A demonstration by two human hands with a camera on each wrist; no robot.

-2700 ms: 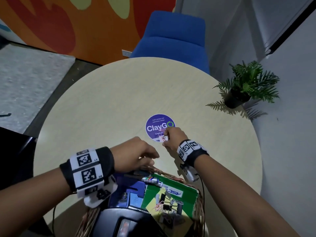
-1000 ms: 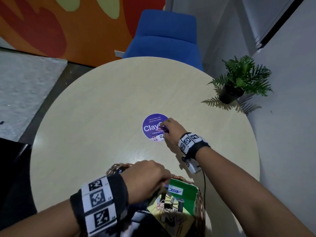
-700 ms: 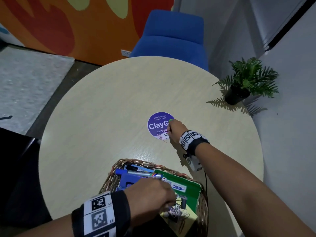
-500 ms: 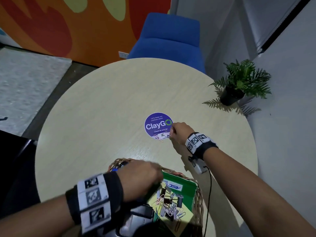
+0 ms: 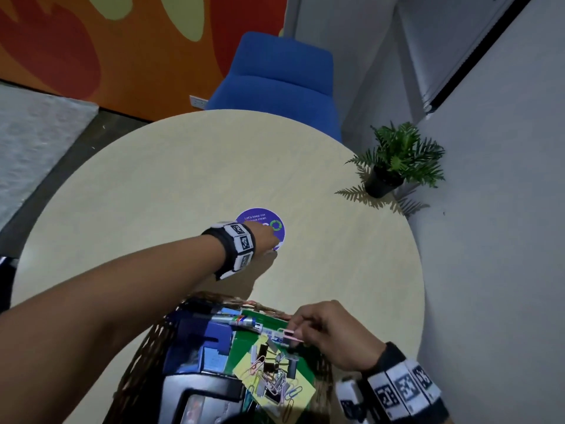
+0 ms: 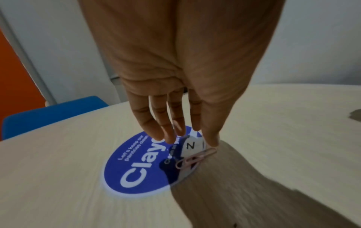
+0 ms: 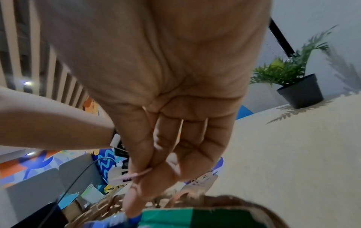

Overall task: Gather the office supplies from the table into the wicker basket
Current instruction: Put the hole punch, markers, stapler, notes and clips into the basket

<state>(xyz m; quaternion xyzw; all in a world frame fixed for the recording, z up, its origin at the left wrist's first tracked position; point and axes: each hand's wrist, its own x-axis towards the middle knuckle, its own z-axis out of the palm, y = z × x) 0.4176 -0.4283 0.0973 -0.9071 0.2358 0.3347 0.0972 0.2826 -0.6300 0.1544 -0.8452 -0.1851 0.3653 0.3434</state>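
Note:
The wicker basket (image 5: 211,296) stands at the table's near edge. It holds a green notebook (image 5: 244,347), a marker, a blue box and a yellow pad (image 5: 275,384) strewn with several clips. My right hand (image 5: 298,330) hovers over the basket's right side and pinches a pink paper clip (image 5: 290,335) between thumb and forefinger; the right wrist view shows that clip (image 7: 129,176) too. My left hand (image 5: 272,240) reaches out over the purple round sticker (image 5: 269,218). Its fingers (image 6: 156,126) hang straight, and pink paper clips (image 6: 192,159) lie on the table just under the thumb tip.
The round pale wooden table (image 5: 153,194) has a potted plant (image 5: 394,166) at its far right edge, against the grey wall. A blue chair (image 5: 281,81) stands behind the table.
The hands have swapped places. My right hand left the sticker and came back over the basket with a pink clip. My left hand left the basket and reached out to the sticker.

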